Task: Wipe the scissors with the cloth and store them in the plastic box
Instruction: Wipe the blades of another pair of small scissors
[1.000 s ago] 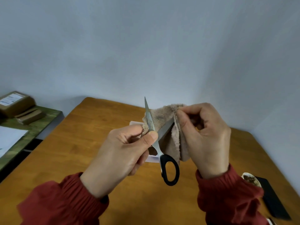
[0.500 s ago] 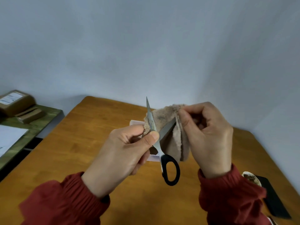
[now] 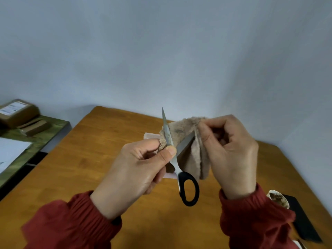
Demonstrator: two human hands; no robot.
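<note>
Black-handled scissors (image 3: pixel 175 164) are held tip-up over the plastic box (image 3: pixel 150 136), their steel blades spread in a V. A fuzzy beige cloth (image 3: pixel 181 130) wraps the right blade, also over the box. The box is pale, lies on the counter (image 3: pixel 100 141) and is mostly hidden.

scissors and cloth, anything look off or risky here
The scissors are held open in the air, tip up; the left hand pinches one blade with a bare thumb while the right hand pinches the cloth over the other. The cloth shows a dark smudge.
</note>
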